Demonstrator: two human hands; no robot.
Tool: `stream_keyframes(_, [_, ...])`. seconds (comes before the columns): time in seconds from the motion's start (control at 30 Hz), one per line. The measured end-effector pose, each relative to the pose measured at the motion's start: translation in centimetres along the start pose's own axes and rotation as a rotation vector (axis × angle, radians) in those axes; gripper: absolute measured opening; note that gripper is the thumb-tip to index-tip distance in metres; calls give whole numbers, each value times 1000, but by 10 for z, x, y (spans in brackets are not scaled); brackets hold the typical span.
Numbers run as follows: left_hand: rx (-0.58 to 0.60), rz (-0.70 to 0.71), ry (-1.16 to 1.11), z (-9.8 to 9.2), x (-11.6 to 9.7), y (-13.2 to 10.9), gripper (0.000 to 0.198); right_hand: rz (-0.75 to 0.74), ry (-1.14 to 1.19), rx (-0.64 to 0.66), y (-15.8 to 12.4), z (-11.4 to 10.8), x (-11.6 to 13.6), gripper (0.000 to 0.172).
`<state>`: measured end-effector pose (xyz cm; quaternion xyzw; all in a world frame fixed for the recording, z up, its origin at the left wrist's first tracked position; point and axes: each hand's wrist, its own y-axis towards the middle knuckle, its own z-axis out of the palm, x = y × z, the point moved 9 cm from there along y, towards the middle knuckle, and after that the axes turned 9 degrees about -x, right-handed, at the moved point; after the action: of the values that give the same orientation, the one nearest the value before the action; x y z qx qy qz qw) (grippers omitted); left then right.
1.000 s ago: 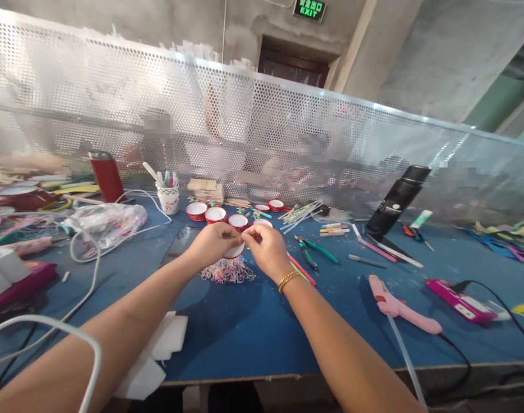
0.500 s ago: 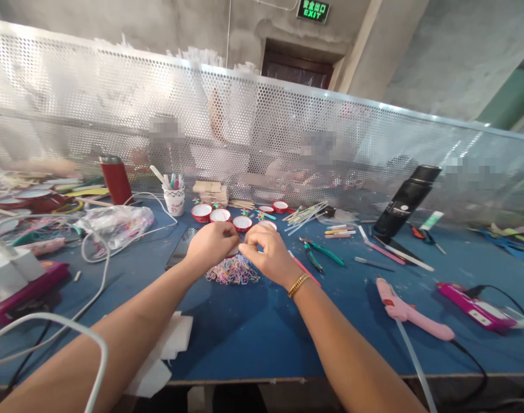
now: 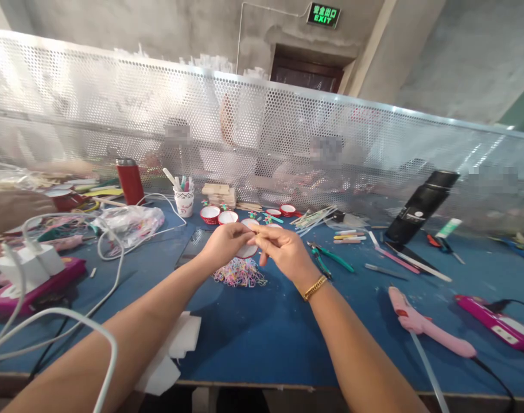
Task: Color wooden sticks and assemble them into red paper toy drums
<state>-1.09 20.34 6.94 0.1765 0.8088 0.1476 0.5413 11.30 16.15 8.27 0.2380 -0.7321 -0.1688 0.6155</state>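
Observation:
My left hand and my right hand meet above the blue table, fingertips pinched together on a small red-rimmed white cup that shows between them. My right wrist carries a gold bracelet. Just below the hands lies a heap of small coloured rubber bands. A row of more red-rimmed cups stands right behind the hands.
Pink glue gun and magenta device lie right; green pliers beside my right hand. A plastic bag, white cables, charger and red flask sit left. Black bottle leans back right. Perforated metal screen behind.
The view has shifted, so everything sits further right and lower. My hands have lifted slightly above the rubber bands, and the right hand's fingers have turned over the cup.

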Motion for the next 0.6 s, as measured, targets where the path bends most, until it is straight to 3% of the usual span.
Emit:
stream_keyframes(0.1, [-30, -35, -113, 0, 5, 3, 18, -54, -143, -167, 4, -26, 4, 43])
stream_keyframes(0.2, [-51, -101, -243, 0, 10, 4, 13, -172, -330, -212, 6, -36, 10, 52])
stream_keyframes(0.33, [-127, -106, -342, -9, 7, 4, 24, -258, -595, -159, 5, -28, 6, 62])
stream_keyframes(0.47, [-165, -177, -363, -13, 10, 4, 46, -276, -691, -116, 2, -14, 2, 68])
stream_keyframes(0.6, [-94, -169, -368, -6, 7, 3, 41, -280, -680, -118, -1, -6, 2, 70])
